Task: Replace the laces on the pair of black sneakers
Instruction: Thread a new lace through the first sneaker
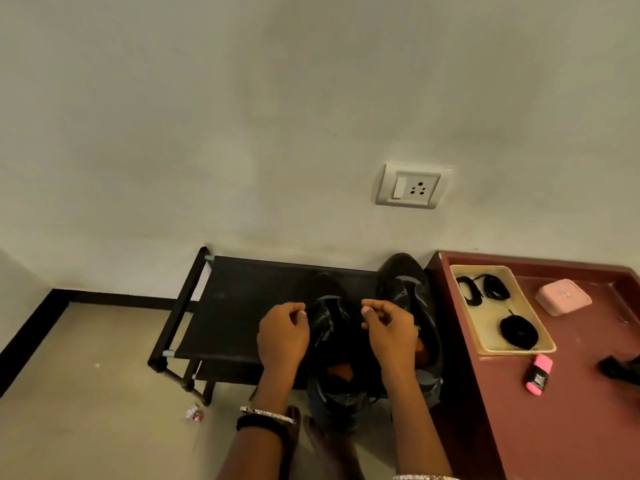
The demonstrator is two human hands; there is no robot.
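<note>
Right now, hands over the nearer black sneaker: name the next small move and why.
Probably draw both hands evenly apart: the left hand and right hand pinch on either side of the glossy black sneaker on the black fabric rack, seemingly holding lace ends too dark to see.

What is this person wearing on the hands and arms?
No sleeves or gloves show. The left hand has a black band and a pale metallic bangle at its wrist; the right hand has a similar bangle, cut by the frame edge.
</note>
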